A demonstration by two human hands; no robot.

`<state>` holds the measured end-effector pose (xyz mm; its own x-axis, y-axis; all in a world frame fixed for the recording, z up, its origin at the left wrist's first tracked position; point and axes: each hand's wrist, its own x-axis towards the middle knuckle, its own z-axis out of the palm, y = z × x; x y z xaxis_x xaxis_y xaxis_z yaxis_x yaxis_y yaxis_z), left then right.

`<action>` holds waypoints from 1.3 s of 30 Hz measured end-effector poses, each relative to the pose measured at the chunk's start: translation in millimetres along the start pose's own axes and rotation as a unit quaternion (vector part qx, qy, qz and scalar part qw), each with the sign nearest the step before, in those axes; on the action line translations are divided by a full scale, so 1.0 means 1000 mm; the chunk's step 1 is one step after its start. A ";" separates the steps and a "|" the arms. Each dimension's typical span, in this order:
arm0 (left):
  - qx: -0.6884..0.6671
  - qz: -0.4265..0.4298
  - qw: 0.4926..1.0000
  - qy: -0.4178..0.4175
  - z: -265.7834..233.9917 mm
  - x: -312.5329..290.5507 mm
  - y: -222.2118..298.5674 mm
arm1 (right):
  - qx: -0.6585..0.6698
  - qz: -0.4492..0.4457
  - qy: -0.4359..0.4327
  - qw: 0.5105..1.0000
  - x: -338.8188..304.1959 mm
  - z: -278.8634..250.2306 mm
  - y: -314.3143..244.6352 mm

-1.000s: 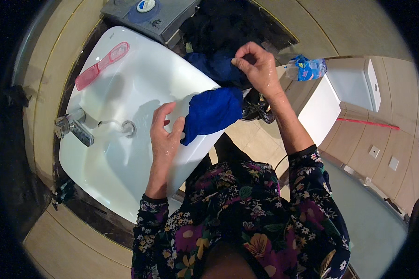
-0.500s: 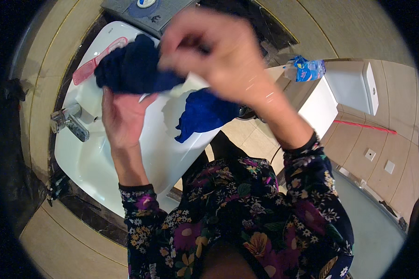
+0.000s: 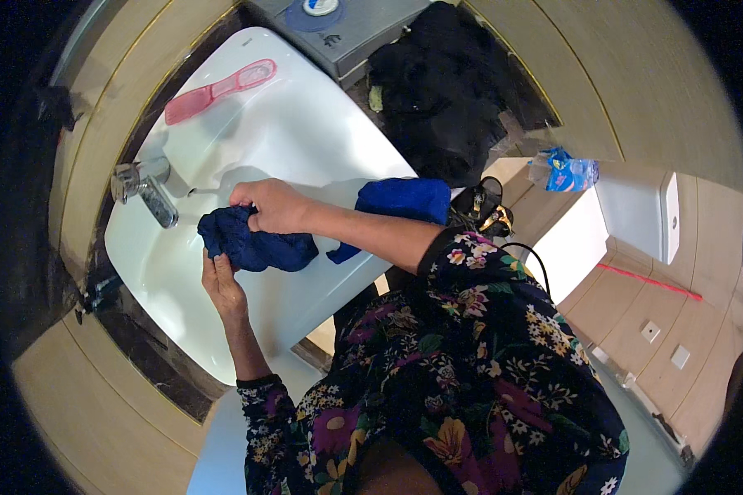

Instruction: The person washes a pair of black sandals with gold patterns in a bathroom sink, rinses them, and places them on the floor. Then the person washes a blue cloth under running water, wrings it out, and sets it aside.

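Note:
Over the white sink (image 3: 305,107), both my hands hold a bunched navy blue cloth (image 3: 281,250). My right hand (image 3: 274,205) is closed on its upper edge, the forearm reaching across from the right. From below, my left hand (image 3: 224,289) grips the cloth's left end, its fingers partly hidden. The cloth hangs crumpled between them and sags toward the right; what kind of garment it is, if any, does not show. A brighter blue cloth (image 3: 400,200) lies draped over the sink's near right rim, partly behind my right forearm.
A chrome faucet (image 3: 157,202) stands at the sink's left side. Behind it, a pink long-handled brush (image 3: 221,91) lies on the rim. Beyond the sink are a grey box (image 3: 322,37) and a heap of black cloth (image 3: 437,99). Dark sandals (image 3: 483,206) and a blue plastic package (image 3: 571,172) are at right.
My right hand has come down and left from its raised, blurred position onto the navy cloth. The cloth and my left hand are lower, and the view has shifted.

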<state>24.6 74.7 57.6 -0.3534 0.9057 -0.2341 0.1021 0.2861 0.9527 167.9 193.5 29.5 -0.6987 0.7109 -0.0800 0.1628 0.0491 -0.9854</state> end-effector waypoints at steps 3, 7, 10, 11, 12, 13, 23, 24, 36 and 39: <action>-0.016 0.011 0.997 0.079 -0.006 -0.004 -0.001 | -0.027 -0.028 0.024 0.999 0.005 0.000 -0.002; -0.161 -0.013 0.982 0.099 -0.023 -0.003 -0.002 | -0.013 -0.019 0.013 1.000 0.012 -0.019 -0.010; -0.036 -0.010 0.993 0.108 -0.045 0.003 -0.006 | -0.004 -0.067 0.014 0.998 0.014 -0.034 -0.009; 0.084 0.064 0.987 0.118 -0.050 0.001 -0.004 | -0.020 -0.031 -0.010 0.999 0.012 -0.043 -0.019; 0.150 0.098 0.980 0.089 -0.043 0.005 0.008 | 0.021 0.023 -0.005 0.999 0.008 -0.051 -0.019; 0.206 0.135 0.967 0.071 -0.042 0.010 0.016 | -0.024 -0.017 0.013 0.999 0.006 -0.059 -0.019; 0.310 0.105 0.941 0.087 -0.051 0.034 0.005 | -0.150 0.145 0.118 0.971 -0.013 -0.101 -0.009; 0.266 0.084 0.952 0.127 -0.064 0.035 -0.009 | -0.198 0.153 0.147 0.957 -0.012 -0.106 -0.006; 0.073 -0.074 0.978 0.182 -0.037 0.011 -0.005 | -0.575 0.122 0.078 0.805 -0.016 -0.127 0.023; 0.095 -0.140 0.981 0.097 -0.015 0.025 0.010 | -0.554 0.165 0.084 0.812 -0.002 -0.111 0.024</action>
<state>2.8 95.6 64.6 -0.5601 0.7126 -0.4225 0.1412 0.5846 0.7989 250.4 271.3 22.4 -0.4008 0.8943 -0.1990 0.9131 0.3722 -0.1666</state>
